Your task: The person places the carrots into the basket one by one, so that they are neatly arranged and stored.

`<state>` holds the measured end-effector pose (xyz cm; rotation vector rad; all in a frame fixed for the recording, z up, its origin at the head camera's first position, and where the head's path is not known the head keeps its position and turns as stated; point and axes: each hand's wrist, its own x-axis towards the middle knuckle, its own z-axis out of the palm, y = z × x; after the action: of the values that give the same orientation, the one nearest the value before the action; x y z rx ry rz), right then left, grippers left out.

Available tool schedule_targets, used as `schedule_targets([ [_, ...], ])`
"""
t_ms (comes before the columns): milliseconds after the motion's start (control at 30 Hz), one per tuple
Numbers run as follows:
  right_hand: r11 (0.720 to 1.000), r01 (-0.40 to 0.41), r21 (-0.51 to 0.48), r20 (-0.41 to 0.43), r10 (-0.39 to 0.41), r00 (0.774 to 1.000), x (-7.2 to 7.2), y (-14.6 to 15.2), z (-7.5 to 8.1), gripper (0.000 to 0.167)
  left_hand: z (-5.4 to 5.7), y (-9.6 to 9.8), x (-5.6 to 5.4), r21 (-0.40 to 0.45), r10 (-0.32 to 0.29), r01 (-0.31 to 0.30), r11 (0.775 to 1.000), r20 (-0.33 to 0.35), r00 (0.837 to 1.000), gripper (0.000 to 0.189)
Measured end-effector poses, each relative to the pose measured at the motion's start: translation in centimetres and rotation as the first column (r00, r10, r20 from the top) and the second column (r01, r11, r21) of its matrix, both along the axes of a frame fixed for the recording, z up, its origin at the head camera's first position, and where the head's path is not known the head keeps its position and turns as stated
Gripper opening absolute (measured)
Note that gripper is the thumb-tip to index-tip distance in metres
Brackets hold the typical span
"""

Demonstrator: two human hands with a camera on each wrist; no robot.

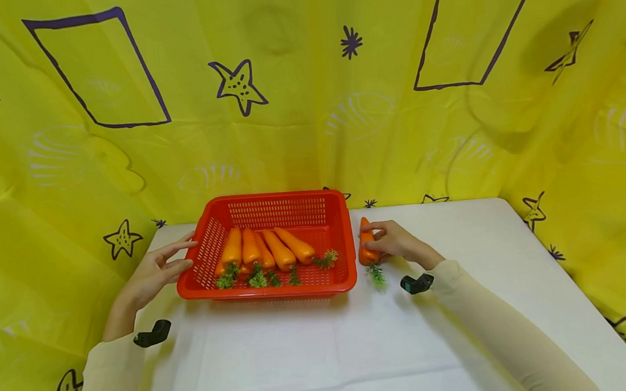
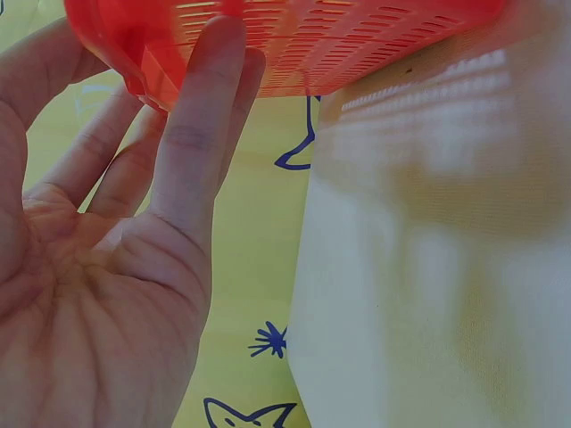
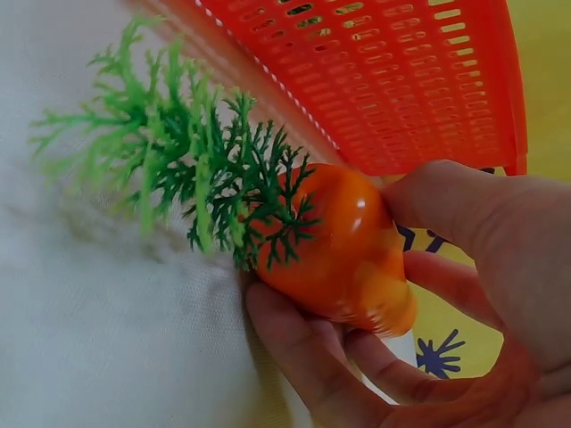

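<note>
To the right of the red plastic basket [image 1: 269,291], my right hand [image 1: 400,242] grips an orange carrot [image 1: 368,253] with a green leafy top. In the right wrist view, the thumb and fingers lie around the carrot [image 3: 352,232], and its leaves [image 3: 178,143] point away from the palm. My left hand [image 1: 152,276] touches the left rim of the basket with extended fingers. From the left wrist, that palm [image 2: 98,285] shows with its fingertips against the basket wall [image 2: 357,45]. Several carrots [image 1: 281,249] lie inside the basket, leafy ends toward me.
A white cloth [image 1: 280,355] covers the table under the basket. Yellow curtains [image 1: 298,142] with dark star drawings hang behind the table and along both sides. Small black devices sit at the left wrist [image 1: 154,334] and right wrist [image 1: 417,284].
</note>
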<state>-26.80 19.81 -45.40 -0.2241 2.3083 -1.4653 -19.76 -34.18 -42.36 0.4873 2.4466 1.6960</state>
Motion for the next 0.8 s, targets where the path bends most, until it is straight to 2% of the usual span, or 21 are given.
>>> schedule_targets([
  [333,0.998,-0.053,-0.021,0.044,0.054,0.998,-0.4,0.7,0.1,0.057,0.0,0.0,-0.1,0.017,-0.010,0.010,1.000,0.001,1.000,0.045],
  [500,0.994,-0.109,-0.021,0.028,0.109,0.994,-0.1,1.5,0.5,0.058,0.0,0.0,0.0,0.013,-0.004,0.004,1.000,-0.003,1.000,0.045],
  [633,0.988,-0.146,-0.043,0.006,0.147,0.989,0.3,2.4,1.5,0.060,0.0,0.0,0.0,0.011,0.000,0.000,1.000,0.002,1.000,0.046],
  [800,0.983,-0.165,-0.075,-0.003,0.166,0.986,0.8,3.6,3.7,0.063,0.0,-0.1,0.0,0.006,0.001,-0.001,1.000,0.004,1.000,0.046],
])
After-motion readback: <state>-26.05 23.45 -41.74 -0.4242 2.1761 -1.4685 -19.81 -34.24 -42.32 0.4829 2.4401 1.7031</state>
